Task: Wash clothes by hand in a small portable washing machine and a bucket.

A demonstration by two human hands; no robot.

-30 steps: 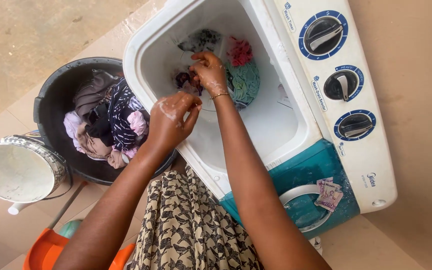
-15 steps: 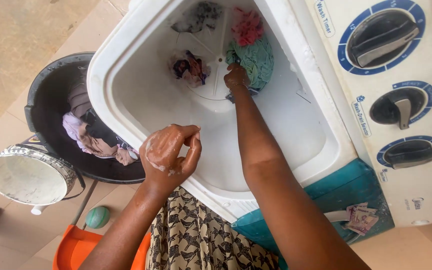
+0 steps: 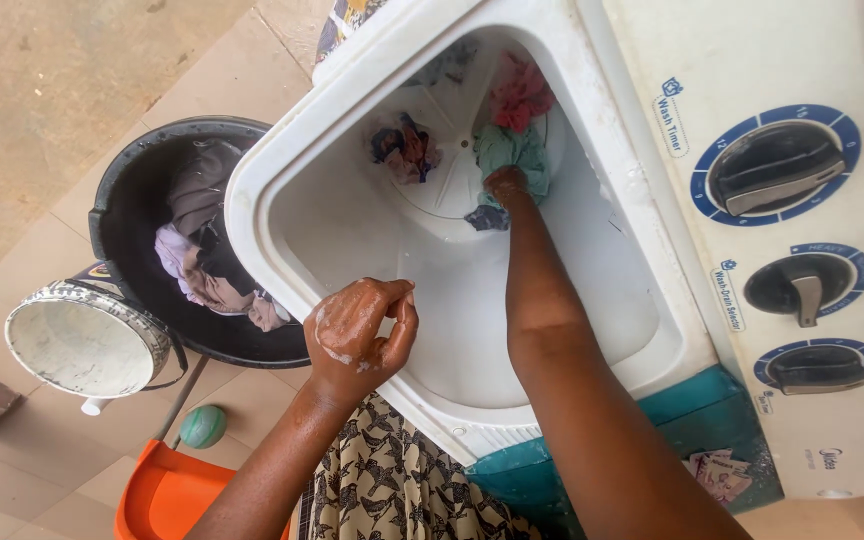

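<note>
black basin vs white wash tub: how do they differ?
Shape: the black basin is round; the white wash tub is a rounded rectangle.
Fill: the basin is heaped with laundry; the tub has only a few scattered pieces at its bottom.
Hands: the right hand reaches deep into the tub and the soapy left hand hangs over its rim; neither is at the basin.
Both hold mixed-colour clothes.

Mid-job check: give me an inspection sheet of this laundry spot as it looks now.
Surface: tiled floor.
Job's things: white washing machine tub, open; green cloth, pink cloth and a dark patterned cloth at its bottom.
Clutter: black basin of clothes, metal bucket, orange tray, green ball.
Grippers: right hand deep in the tub at the green cloth; left hand soapy, fingers curled, above the tub's near rim.
Cables: nothing seen.
Surroundings: three control dials on the panel.
</note>
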